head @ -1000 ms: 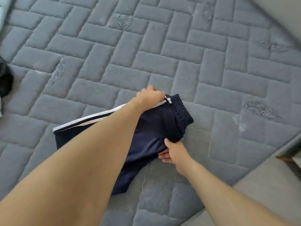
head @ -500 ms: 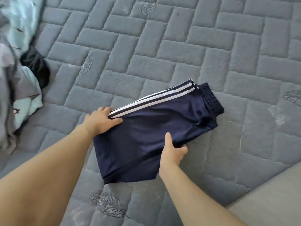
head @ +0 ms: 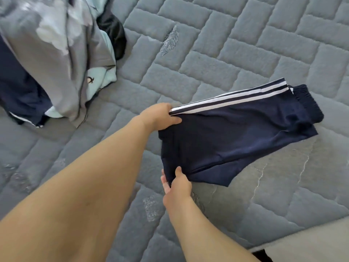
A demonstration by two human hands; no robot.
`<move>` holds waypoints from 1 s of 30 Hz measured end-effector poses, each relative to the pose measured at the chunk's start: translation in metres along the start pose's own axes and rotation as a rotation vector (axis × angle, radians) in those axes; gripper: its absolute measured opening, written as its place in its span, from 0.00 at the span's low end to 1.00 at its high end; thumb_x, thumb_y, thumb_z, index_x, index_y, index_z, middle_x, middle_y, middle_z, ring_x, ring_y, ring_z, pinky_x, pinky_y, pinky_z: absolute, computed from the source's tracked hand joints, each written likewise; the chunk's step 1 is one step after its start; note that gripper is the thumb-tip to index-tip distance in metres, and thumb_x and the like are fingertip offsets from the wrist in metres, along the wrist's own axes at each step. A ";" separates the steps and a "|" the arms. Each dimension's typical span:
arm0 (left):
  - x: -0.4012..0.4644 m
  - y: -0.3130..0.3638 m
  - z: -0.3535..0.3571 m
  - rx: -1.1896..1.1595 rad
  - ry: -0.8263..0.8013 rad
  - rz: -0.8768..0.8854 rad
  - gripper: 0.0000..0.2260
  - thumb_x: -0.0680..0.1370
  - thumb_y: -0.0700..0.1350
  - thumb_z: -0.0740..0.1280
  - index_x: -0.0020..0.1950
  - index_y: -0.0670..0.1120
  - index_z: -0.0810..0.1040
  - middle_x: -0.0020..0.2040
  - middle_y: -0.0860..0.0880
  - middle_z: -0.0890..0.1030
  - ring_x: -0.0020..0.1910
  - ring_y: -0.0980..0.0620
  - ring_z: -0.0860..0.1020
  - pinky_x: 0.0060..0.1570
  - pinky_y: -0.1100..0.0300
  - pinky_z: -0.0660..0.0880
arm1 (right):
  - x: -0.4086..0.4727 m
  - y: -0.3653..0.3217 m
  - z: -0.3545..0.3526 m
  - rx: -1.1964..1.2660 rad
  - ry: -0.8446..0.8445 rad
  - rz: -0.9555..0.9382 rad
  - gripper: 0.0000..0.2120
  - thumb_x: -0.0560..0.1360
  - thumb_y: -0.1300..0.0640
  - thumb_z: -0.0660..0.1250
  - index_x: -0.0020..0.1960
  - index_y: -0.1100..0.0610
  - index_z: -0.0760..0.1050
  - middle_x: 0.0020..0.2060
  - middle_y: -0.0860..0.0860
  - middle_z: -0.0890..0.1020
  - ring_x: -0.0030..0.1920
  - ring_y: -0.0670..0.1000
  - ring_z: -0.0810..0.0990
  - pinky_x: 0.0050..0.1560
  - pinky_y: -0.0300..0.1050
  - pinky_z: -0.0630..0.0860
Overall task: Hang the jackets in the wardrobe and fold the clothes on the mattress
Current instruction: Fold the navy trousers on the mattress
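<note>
Navy shorts (head: 236,133) with white side stripes are lying folded right of centre on the grey quilted mattress (head: 245,44); this fold looks nearly done. A heap of unfolded clothes (head: 56,53) is waiting in the upper left of the frame, so most folding is probably remaining. No wardrobe or hung jackets in view. Left hand (head: 160,117) is pinching the striped corner, arm extended. Right hand (head: 176,183) is gripping the lower left corner, thumb on top.

surface: grey quilted mattress (head: 245,44), brick-pattern stitching | lower right: pale floor (head: 302,248) | light: soft, even
</note>
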State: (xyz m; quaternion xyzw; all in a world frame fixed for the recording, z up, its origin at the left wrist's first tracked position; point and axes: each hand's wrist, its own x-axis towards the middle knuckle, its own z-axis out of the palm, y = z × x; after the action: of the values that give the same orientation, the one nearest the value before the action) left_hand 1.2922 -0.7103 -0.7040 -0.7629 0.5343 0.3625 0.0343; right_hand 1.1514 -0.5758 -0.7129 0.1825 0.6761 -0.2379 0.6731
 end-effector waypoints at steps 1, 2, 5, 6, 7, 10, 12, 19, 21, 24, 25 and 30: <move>-0.009 -0.014 -0.005 0.040 0.041 -0.024 0.14 0.76 0.59 0.67 0.43 0.51 0.69 0.42 0.54 0.74 0.44 0.48 0.74 0.40 0.54 0.67 | -0.004 0.014 -0.001 0.007 -0.001 0.013 0.16 0.81 0.56 0.65 0.65 0.62 0.69 0.44 0.56 0.78 0.33 0.53 0.77 0.39 0.44 0.78; -0.018 -0.030 -0.008 0.083 0.089 -0.052 0.15 0.77 0.59 0.67 0.45 0.49 0.67 0.42 0.53 0.74 0.44 0.47 0.74 0.39 0.53 0.67 | -0.007 0.027 0.000 -0.003 0.011 0.023 0.14 0.81 0.55 0.64 0.62 0.63 0.70 0.39 0.55 0.74 0.27 0.51 0.71 0.32 0.44 0.75; -0.043 -0.072 -0.005 0.187 0.198 -0.167 0.13 0.80 0.53 0.63 0.53 0.45 0.65 0.52 0.45 0.77 0.52 0.40 0.75 0.43 0.51 0.66 | -0.022 0.053 0.008 -0.061 0.032 0.016 0.16 0.80 0.47 0.64 0.50 0.61 0.73 0.37 0.54 0.73 0.26 0.49 0.65 0.26 0.41 0.66; -0.049 -0.082 0.000 0.164 0.195 -0.214 0.11 0.80 0.50 0.62 0.56 0.45 0.66 0.56 0.43 0.75 0.56 0.39 0.74 0.46 0.50 0.67 | -0.026 0.056 0.012 -0.072 0.043 0.007 0.18 0.78 0.43 0.65 0.47 0.59 0.74 0.37 0.54 0.74 0.26 0.50 0.65 0.26 0.41 0.65; -0.054 -0.089 0.004 0.110 0.176 -0.248 0.10 0.80 0.47 0.61 0.58 0.45 0.66 0.59 0.41 0.73 0.58 0.38 0.72 0.49 0.49 0.66 | -0.029 0.057 0.014 -0.081 0.060 -0.006 0.19 0.77 0.41 0.66 0.44 0.58 0.74 0.36 0.53 0.74 0.26 0.50 0.64 0.26 0.41 0.64; -0.062 -0.100 0.008 -0.094 0.171 -0.234 0.06 0.79 0.45 0.62 0.56 0.49 0.69 0.56 0.43 0.70 0.52 0.39 0.74 0.48 0.52 0.68 | -0.033 0.042 0.014 -0.105 0.105 -0.036 0.18 0.75 0.40 0.67 0.45 0.56 0.74 0.37 0.52 0.75 0.26 0.51 0.65 0.28 0.42 0.66; -0.064 -0.101 0.002 -0.165 0.240 -0.210 0.06 0.78 0.48 0.67 0.48 0.48 0.71 0.48 0.46 0.73 0.45 0.43 0.75 0.41 0.55 0.67 | -0.033 0.028 0.010 -0.072 0.112 -0.057 0.17 0.75 0.42 0.67 0.49 0.56 0.74 0.40 0.52 0.76 0.27 0.52 0.68 0.29 0.42 0.70; -0.072 -0.075 -0.026 -0.964 0.029 -0.261 0.28 0.67 0.60 0.76 0.57 0.41 0.82 0.52 0.45 0.85 0.53 0.46 0.83 0.59 0.47 0.77 | -0.039 -0.010 -0.010 0.061 0.089 -0.099 0.13 0.74 0.46 0.68 0.46 0.57 0.74 0.32 0.51 0.72 0.18 0.49 0.62 0.27 0.41 0.71; -0.070 -0.068 -0.031 -1.003 -0.026 -0.298 0.25 0.68 0.59 0.78 0.57 0.44 0.82 0.53 0.48 0.85 0.56 0.49 0.82 0.62 0.49 0.77 | -0.038 -0.013 -0.015 0.039 0.101 -0.110 0.13 0.74 0.46 0.68 0.44 0.57 0.75 0.31 0.52 0.72 0.20 0.49 0.63 0.28 0.41 0.70; -0.062 -0.056 -0.036 -1.036 -0.067 -0.283 0.20 0.70 0.57 0.76 0.56 0.46 0.82 0.55 0.49 0.85 0.55 0.51 0.82 0.60 0.53 0.77 | -0.035 -0.012 -0.020 0.016 0.095 -0.090 0.13 0.75 0.46 0.67 0.44 0.57 0.75 0.32 0.52 0.72 0.23 0.50 0.65 0.30 0.42 0.71; -0.061 -0.053 -0.038 -0.951 -0.067 -0.287 0.20 0.71 0.60 0.74 0.55 0.47 0.82 0.54 0.49 0.85 0.54 0.50 0.81 0.61 0.52 0.76 | -0.034 -0.010 -0.022 0.014 0.097 -0.075 0.13 0.75 0.46 0.67 0.46 0.57 0.75 0.33 0.52 0.73 0.24 0.50 0.65 0.31 0.42 0.71; -0.063 -0.054 -0.049 0.464 0.234 -0.143 0.30 0.79 0.69 0.49 0.33 0.49 0.74 0.36 0.51 0.78 0.36 0.47 0.73 0.57 0.46 0.63 | -0.035 -0.002 -0.021 -0.083 0.113 -0.006 0.12 0.76 0.48 0.67 0.46 0.57 0.72 0.41 0.53 0.75 0.26 0.50 0.65 0.29 0.42 0.69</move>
State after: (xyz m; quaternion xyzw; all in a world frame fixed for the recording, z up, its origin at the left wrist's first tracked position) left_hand 1.3522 -0.6585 -0.6491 -0.8070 0.5484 0.1363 0.1717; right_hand 1.1337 -0.5625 -0.6788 0.1656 0.7228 -0.2011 0.6400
